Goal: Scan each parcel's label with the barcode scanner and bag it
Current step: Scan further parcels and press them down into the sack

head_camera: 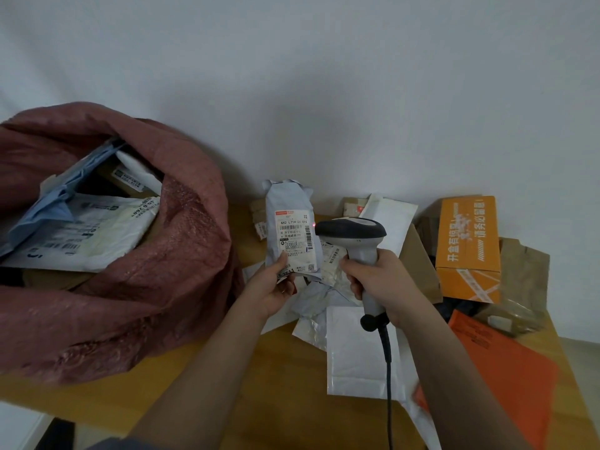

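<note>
While left hand (271, 289) grips upright parcel (290, 228), scanner (354, 237) points leftward at label (294, 240)

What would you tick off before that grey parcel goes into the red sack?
1. Left hand grips the grey parcel: ok.
2. Label faces the scanner: ok.
3. Red scan dot on the barcode: not ok, it sits at the label's right edge.
4. Scan registered: cannot tell.
5. Red sack mouth open: ok.
6. Right hand holds the scanner's handle: ok.
</note>
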A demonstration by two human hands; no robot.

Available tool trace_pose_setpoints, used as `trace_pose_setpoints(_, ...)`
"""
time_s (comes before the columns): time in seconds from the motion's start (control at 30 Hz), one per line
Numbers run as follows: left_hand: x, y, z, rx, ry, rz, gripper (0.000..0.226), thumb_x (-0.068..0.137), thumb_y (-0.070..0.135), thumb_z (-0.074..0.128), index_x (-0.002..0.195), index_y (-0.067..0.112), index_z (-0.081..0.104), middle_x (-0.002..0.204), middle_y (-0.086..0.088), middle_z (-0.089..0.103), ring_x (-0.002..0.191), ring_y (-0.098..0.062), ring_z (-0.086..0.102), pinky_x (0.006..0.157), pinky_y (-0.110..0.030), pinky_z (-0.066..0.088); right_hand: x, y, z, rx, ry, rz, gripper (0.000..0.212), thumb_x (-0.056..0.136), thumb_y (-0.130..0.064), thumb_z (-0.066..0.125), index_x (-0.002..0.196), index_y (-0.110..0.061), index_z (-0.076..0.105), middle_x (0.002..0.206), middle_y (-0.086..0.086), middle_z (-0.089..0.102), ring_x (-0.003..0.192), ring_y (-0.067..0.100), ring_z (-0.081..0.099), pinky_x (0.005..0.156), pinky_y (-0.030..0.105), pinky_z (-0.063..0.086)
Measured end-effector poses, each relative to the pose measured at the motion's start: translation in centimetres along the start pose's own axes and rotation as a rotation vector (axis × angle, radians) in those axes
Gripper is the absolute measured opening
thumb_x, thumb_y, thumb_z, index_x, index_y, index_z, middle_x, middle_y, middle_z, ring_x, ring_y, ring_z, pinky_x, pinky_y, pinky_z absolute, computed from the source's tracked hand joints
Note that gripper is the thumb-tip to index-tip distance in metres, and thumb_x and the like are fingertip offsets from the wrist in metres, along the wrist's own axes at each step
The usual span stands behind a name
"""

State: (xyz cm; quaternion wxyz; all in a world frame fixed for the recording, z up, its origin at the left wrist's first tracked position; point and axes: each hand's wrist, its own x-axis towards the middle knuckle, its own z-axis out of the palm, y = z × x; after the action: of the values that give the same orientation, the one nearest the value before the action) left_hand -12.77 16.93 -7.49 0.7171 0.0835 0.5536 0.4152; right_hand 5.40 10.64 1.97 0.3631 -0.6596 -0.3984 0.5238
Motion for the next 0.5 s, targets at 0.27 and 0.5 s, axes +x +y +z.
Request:
trace_pose_setpoints(0.27,-1.3,-0.8,1.4,-0.026,0.032,0.056,0.033,0.090,0.022,0.066,0.120,0.010,0.061,0.097,-0.007,0.067,0.068,-0.013,0.055,0.048,-0.020,0.046,-2.1,-0.1,-1.9,-0.015,-0.001,-0.046,0.018,0.087,-0.015,0.064,0.071,-0.007,0.060,0.053,0.003,0.056,0.051,0.012,0.050,0.057,0.027,0.048)
trace_pose_setpoints(0.5,-4.7,-2.1,3.5,-0.056,0.068,0.098,0.030,0.091,0.020,0.066,0.118,0.009,0.061,0.097,-0.007,0.068,0.070,-0.013,0.055,0.056,-0.021,0.046,-5.4,-0.5,-5.3,-0.064,-0.013,-0.107,0.023,0.090,-0.019,0.064,0.069,-0.011,0.058,0.055,0.002,0.057,0.054,0.012,0.052,0.060,0.026,0.049)
